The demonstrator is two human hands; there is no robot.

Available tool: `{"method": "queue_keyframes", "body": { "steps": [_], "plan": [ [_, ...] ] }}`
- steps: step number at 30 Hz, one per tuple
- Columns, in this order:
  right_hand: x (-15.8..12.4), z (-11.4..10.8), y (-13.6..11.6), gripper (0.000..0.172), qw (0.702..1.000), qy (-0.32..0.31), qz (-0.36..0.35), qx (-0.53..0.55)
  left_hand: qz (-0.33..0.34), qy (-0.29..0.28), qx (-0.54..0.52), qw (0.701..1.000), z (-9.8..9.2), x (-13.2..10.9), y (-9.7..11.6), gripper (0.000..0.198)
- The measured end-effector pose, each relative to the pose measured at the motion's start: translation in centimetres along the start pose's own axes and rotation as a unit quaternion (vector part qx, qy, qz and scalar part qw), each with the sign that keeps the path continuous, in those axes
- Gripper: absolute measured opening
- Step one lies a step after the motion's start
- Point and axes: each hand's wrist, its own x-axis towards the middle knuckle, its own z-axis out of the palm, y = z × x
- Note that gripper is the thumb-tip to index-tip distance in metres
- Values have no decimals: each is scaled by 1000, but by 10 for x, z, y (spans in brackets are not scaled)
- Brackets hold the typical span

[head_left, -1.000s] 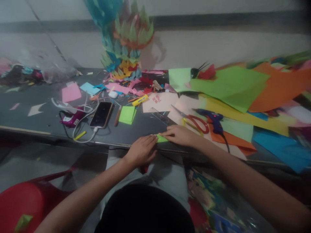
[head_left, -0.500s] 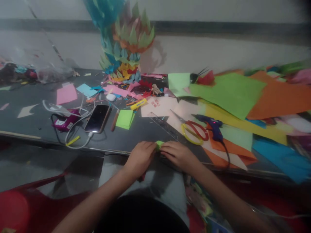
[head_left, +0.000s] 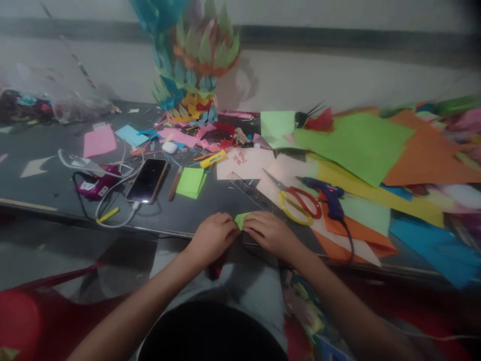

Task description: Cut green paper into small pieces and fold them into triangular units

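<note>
A small piece of green paper [head_left: 242,218] is pinched between my two hands at the table's front edge. My left hand [head_left: 216,234] is closed on its left side, the fingers curled. From the right, my right hand [head_left: 269,233] grips the same paper, its fingers covering most of it. A stack of bright green paper squares [head_left: 191,182] lies just beyond my left hand. Scissors [head_left: 298,203] with one yellow and one red handle rest past my right hand, beside a dark blue glue gun [head_left: 328,194] with a small red light.
A phone [head_left: 147,180] on a white cable lies left, by a purple power socket [head_left: 96,184]. Behind stands a tall folded-paper decoration [head_left: 197,70]. Large coloured sheets [head_left: 361,143] cover the right side. A yellow glue stick or cutter [head_left: 213,159] lies mid-table.
Both hands have shifted slightly left, still on the green paper. More of the paper shows between the fingers. The view has turned a little.
</note>
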Motion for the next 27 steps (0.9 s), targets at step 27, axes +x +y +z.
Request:
{"method": "queue_keyframes", "body": {
  "steps": [27],
  "plan": [
    [20,9,-9,12,983,3,167,73,78,-22,-81,993,-4,12,-29,15]
  ]
}}
